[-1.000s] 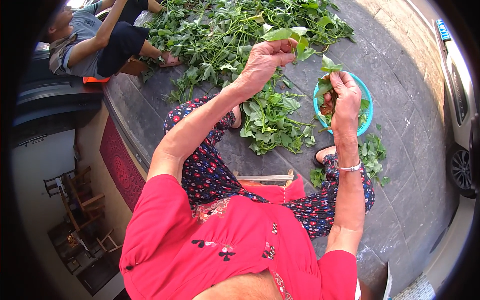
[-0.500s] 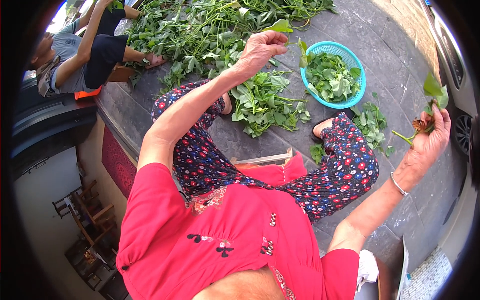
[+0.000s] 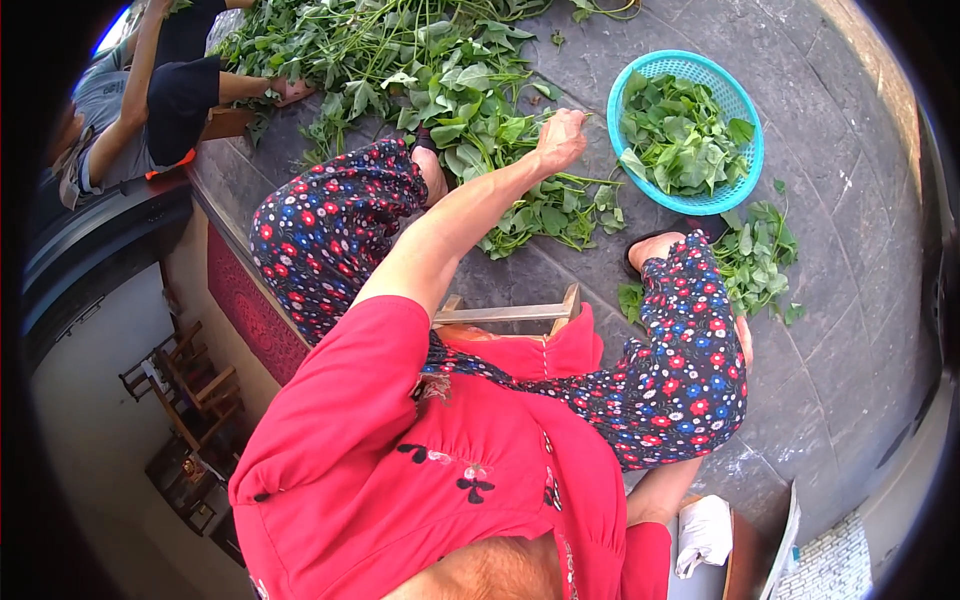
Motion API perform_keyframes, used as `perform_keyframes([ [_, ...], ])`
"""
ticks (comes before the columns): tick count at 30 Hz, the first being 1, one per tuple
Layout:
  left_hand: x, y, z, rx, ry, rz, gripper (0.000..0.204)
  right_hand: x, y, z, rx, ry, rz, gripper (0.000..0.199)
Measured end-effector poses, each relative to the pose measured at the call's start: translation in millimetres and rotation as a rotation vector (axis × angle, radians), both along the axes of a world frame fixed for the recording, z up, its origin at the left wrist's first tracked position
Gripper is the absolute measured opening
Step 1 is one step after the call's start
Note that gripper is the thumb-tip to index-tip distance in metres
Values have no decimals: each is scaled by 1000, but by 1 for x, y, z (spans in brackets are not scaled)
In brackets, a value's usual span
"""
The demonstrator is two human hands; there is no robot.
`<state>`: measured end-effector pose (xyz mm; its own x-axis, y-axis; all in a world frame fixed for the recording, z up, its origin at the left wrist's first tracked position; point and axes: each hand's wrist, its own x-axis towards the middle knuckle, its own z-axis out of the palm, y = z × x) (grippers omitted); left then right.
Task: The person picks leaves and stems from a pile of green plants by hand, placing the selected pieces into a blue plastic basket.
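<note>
My left hand (image 3: 562, 138) is closed, fingertips pinched together, over a bunch of leafy green stems (image 3: 550, 212) on the ground between my feet. A thin bit of stem may poke out of its fingertips, too small to make out. Just right of that hand stands a turquoise plastic basket (image 3: 757, 160) holding plucked green leaves (image 3: 685, 135). My right hand (image 3: 744, 341) is down beyond my right knee; only a sliver shows past the flowered trouser leg, its fingers hidden. Close to it lie loose leafy stems (image 3: 757, 260) beside my right foot.
A large heap of leafy vines (image 3: 400, 70) covers the ground at the far left. Another person (image 3: 150, 100) sits beside it, handling greens. A low wooden stool (image 3: 500, 314) is between my legs. A white cloth (image 3: 704, 535) lies at lower right.
My left hand has come down and right, nearer the basket, no longer showing a leaf. My right hand, which held a leafy sprig out to the right, has dropped behind my right knee.
</note>
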<state>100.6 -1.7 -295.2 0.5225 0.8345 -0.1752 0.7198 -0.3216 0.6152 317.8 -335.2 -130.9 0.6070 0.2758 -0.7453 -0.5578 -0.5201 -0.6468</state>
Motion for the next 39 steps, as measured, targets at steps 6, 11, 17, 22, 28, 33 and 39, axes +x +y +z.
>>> perform_keyframes([
  [6, -31, 26, -53, 23, 313, -13, 24, 22, -26, -29, -6, -124, -179, 40],
  [11, -35, 22, -53, -218, 397, -4, 23, 45, 37, 24, 43, -277, -54, 34],
  [17, -53, 42, 37, -358, 239, -63, 33, 29, 175, 111, 401, -435, 343, 26],
  [22, -65, 44, 163, -116, 251, -519, 24, -80, 257, 153, 523, -465, 997, 26],
  [28, -97, 30, 280, 200, -117, -576, 15, -169, 277, 135, 592, -732, 1230, 61],
  [33, -142, 55, 329, 431, -65, -321, 27, -148, 276, 131, 700, -126, 647, 16],
  [39, -160, 85, 341, -90, -997, 324, 16, -125, 283, 126, 903, 426, 391, 16],
])
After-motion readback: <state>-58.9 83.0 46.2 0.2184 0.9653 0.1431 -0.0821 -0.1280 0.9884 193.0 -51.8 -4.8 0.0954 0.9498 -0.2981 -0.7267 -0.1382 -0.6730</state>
